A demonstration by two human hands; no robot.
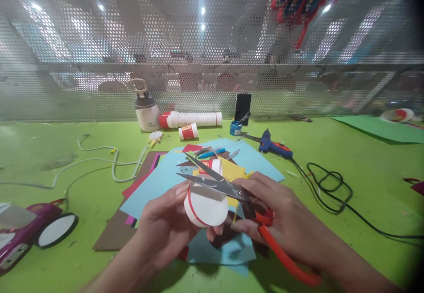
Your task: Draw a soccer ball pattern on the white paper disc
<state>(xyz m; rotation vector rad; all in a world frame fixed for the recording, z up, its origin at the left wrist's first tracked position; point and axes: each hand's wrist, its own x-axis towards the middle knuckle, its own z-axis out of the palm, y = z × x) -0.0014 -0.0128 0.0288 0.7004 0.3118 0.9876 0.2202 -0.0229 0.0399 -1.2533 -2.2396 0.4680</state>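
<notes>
My left hand (pixel 159 224) grips a short white paper cup piece (pixel 209 205) with a red stripe along its edge, its round white face tilted up. Red-handled scissors (pixel 283 253) are in my right hand (pixel 281 207). Their blades stand apart and point left, just over the top edge of the cup piece; whether they touch it I cannot tell. A thin yellow strip (pixel 236 213) hangs by my right thumb. Behind the blades lies a red and white paper cup (pixel 217 166), next to yellow paper (pixel 232 169) on light blue sheets (pixel 145 200).
At the back are a bottle (pixel 147 116), stacked paper cups (pixel 195 119), a small cup (pixel 188 131), a blue jar (pixel 235 128) and a phone (pixel 243 107). A blue glue gun (pixel 273 146) trails a black cord (pixel 331 182) rightward. White cable (pixel 114 165) and a purple device (pixel 36 226) lie left.
</notes>
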